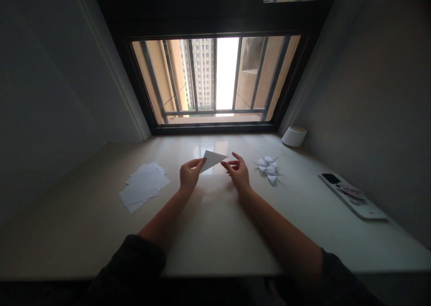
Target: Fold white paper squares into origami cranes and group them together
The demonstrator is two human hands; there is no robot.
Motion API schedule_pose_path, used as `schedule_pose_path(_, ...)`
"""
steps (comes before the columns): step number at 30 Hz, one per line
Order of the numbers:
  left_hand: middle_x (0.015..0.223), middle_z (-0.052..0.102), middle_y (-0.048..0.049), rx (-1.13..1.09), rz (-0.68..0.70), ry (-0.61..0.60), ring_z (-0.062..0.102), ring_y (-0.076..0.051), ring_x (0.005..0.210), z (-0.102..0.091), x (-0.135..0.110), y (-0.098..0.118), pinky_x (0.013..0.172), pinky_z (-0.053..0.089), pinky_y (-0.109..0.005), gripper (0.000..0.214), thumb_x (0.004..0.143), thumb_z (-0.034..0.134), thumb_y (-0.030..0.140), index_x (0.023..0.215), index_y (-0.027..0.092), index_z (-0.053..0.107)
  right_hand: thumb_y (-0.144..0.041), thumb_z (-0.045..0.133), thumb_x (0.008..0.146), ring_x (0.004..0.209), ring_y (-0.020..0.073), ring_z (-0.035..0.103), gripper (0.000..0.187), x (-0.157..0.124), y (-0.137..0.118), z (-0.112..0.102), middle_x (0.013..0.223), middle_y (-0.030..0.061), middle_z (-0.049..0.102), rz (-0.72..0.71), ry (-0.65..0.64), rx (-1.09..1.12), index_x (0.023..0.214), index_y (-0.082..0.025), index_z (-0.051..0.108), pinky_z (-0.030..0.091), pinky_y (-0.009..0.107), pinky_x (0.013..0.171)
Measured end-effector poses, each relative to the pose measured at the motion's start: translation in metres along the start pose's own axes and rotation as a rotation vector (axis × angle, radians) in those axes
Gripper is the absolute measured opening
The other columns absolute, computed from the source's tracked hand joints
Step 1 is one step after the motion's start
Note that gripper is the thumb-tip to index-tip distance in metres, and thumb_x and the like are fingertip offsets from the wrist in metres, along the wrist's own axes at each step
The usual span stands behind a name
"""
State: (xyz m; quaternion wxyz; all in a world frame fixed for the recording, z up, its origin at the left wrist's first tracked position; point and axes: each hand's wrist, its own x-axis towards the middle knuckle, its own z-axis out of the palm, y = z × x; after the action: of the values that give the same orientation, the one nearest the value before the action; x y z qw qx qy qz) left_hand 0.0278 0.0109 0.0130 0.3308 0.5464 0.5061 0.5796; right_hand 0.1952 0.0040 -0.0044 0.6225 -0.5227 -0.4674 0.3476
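Note:
A white paper folded into a triangle [213, 159] is held up over the pale sill. My left hand [189, 175] pinches its left lower edge with closed fingers. My right hand [238, 171] is at the paper's right tip, thumb and forefinger closing on it while the other fingers spread loosely. Both forearms reach in from dark sleeves at the bottom.
A loose stack of white sheets [144, 186] lies to the left. Folded white paper figures [268, 168] sit to the right. A phone in a white case [352, 195] lies at far right, a white round object [294, 135] by the barred window [215, 79].

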Motion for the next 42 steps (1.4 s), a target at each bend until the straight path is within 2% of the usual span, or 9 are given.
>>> schedule_pose_path(2, 0.088, 0.072, -0.006, 0.128, 0.113, 0.04, 0.064, -0.02, 0.08, -0.002, -0.002, 0.002, 0.066, 0.047, -0.027, 0.03, 0.071, 0.065, 0.047, 0.085, 0.021, 0.074, -0.049, 0.071, 0.063, 0.057, 0.0131, 0.055, 0.077, -0.005, -0.005, 0.0, 0.084, 0.0022, 0.066, -0.163, -0.018, -0.106, 0.131, -0.024, 0.045, 0.047, 0.028, 0.058)
schedule_pose_path(4, 0.088, 0.072, -0.0052, 0.207, 0.188, 0.008, 0.064, -0.019, 0.078, -0.002, -0.005, 0.006, 0.065, 0.048, -0.027, 0.027, 0.073, 0.064, 0.046, 0.084, 0.024, 0.074, -0.046, 0.068, 0.069, 0.057, 0.013, 0.055, 0.064, -0.009, -0.009, 0.001, 0.083, 0.0014, 0.067, -0.256, -0.105, -0.176, 0.127, -0.027, 0.05, 0.047, 0.028, 0.06)
schedule_pose_path(8, 0.084, 0.072, -0.0056, 0.225, 0.197, -0.084, 0.065, -0.02, 0.076, -0.001, -0.008, 0.009, 0.063, 0.047, -0.027, 0.026, 0.072, 0.064, 0.045, 0.083, 0.024, 0.074, -0.046, 0.064, 0.073, 0.062, 0.0148, 0.059, 0.041, -0.015, -0.011, 0.003, 0.083, 0.0026, 0.069, -0.255, -0.14, -0.176, 0.108, -0.024, 0.064, 0.047, 0.028, 0.06)
schedule_pose_path(15, 0.074, 0.071, -0.0066, -0.038, -0.105, -0.268, 0.063, -0.02, 0.074, -0.001, 0.0, 0.006, 0.068, 0.044, -0.028, 0.03, 0.063, 0.072, 0.045, 0.076, 0.018, 0.075, -0.049, 0.068, 0.068, 0.054, 0.0128, 0.051, 0.029, -0.007, -0.006, 0.0, 0.062, 0.0003, 0.063, -0.238, -0.014, -0.124, 0.072, -0.02, 0.07, 0.039, 0.025, 0.052)
schedule_pose_path(19, 0.073, 0.069, -0.0056, -0.185, -0.294, -0.303, 0.06, -0.017, 0.072, -0.001, 0.001, 0.008, 0.068, 0.043, -0.027, 0.033, 0.062, 0.072, 0.047, 0.074, 0.016, 0.073, -0.045, 0.069, 0.068, 0.057, 0.0122, 0.05, 0.025, -0.005, -0.007, 0.0, 0.067, 0.0006, 0.061, -0.31, -0.003, -0.109, 0.071, -0.021, 0.07, 0.04, 0.026, 0.053)
schedule_pose_path(26, 0.083, 0.065, -0.0084, -0.253, -0.456, -0.325, 0.056, -0.02, 0.083, -0.003, 0.002, 0.011, 0.071, 0.042, -0.028, 0.037, 0.061, 0.072, 0.046, 0.082, 0.015, 0.072, -0.037, 0.067, 0.074, 0.058, 0.0108, 0.049, 0.016, -0.006, -0.009, 0.001, 0.077, 0.0017, 0.058, -0.353, -0.054, -0.111, 0.074, -0.021, 0.071, 0.041, 0.025, 0.05)
schedule_pose_path(33, 0.094, 0.065, -0.0101, -0.339, -0.531, -0.188, 0.057, -0.021, 0.089, -0.005, 0.007, 0.007, 0.073, 0.043, -0.029, 0.041, 0.059, 0.073, 0.045, 0.089, 0.017, 0.07, -0.036, 0.066, 0.077, 0.062, 0.0125, 0.051, 0.014, -0.013, -0.014, -0.002, 0.077, 0.0018, 0.057, -0.506, -0.039, -0.2, 0.08, -0.024, 0.072, 0.043, 0.026, 0.053)
schedule_pose_path(38, 0.101, 0.064, -0.0077, -0.45, -0.529, 0.044, 0.058, -0.02, 0.093, -0.009, 0.015, 0.002, 0.075, 0.046, -0.026, 0.044, 0.056, 0.076, 0.044, 0.091, 0.018, 0.068, -0.029, 0.061, 0.081, 0.079, 0.0185, 0.055, 0.012, -0.015, -0.014, -0.005, 0.083, 0.0044, 0.059, -0.679, -0.164, -0.475, 0.088, -0.025, 0.07, 0.046, 0.032, 0.07)
schedule_pose_path(42, 0.105, 0.065, -0.0075, -0.506, -0.532, 0.088, 0.061, -0.02, 0.092, -0.009, 0.016, -0.002, 0.075, 0.049, -0.026, 0.044, 0.057, 0.076, 0.046, 0.091, 0.019, 0.068, -0.027, 0.062, 0.08, 0.085, 0.0219, 0.054, 0.018, -0.016, -0.011, -0.003, 0.088, 0.0054, 0.062, -0.723, -0.236, -0.648, 0.097, -0.026, 0.067, 0.045, 0.034, 0.073)
